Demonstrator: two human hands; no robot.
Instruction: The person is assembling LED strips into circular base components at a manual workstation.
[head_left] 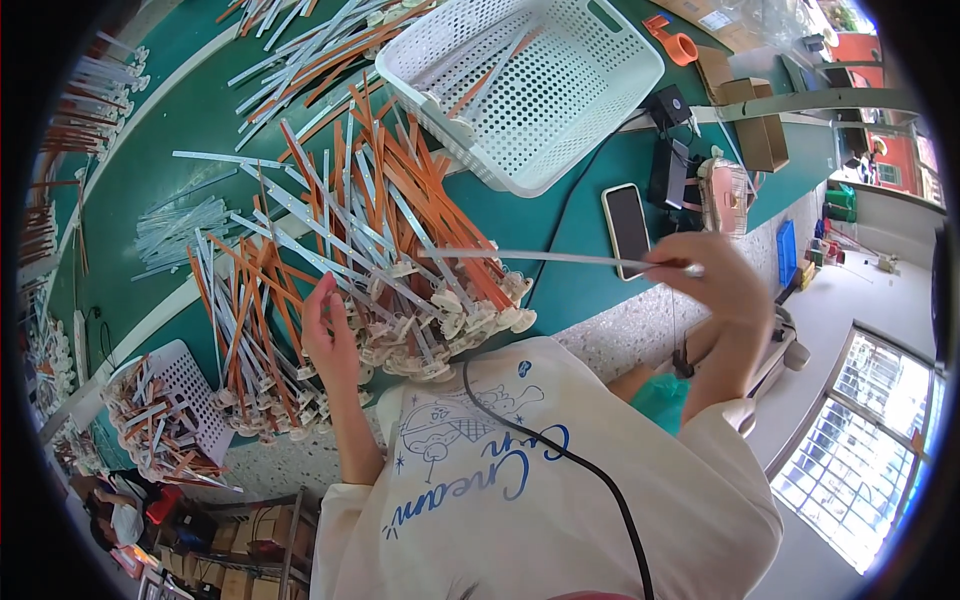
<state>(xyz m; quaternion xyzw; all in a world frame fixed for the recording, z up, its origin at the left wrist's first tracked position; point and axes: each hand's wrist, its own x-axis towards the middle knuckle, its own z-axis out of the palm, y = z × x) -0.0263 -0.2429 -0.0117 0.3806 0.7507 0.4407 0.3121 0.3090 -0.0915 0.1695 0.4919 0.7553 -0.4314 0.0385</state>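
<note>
Our green bench (582, 292) carries a big heap of orange and silver strips (425, 175) with white round ends. We also have a pile of pale strips (185, 232), a white basket (525, 178), a phone (628, 228) and a black cable (571, 185) on it.

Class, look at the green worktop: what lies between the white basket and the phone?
In the head view, a thin black cable runs across the green worktop between the white basket and the phone.

A phone (628, 230) lies near a black box (668, 172).
</note>
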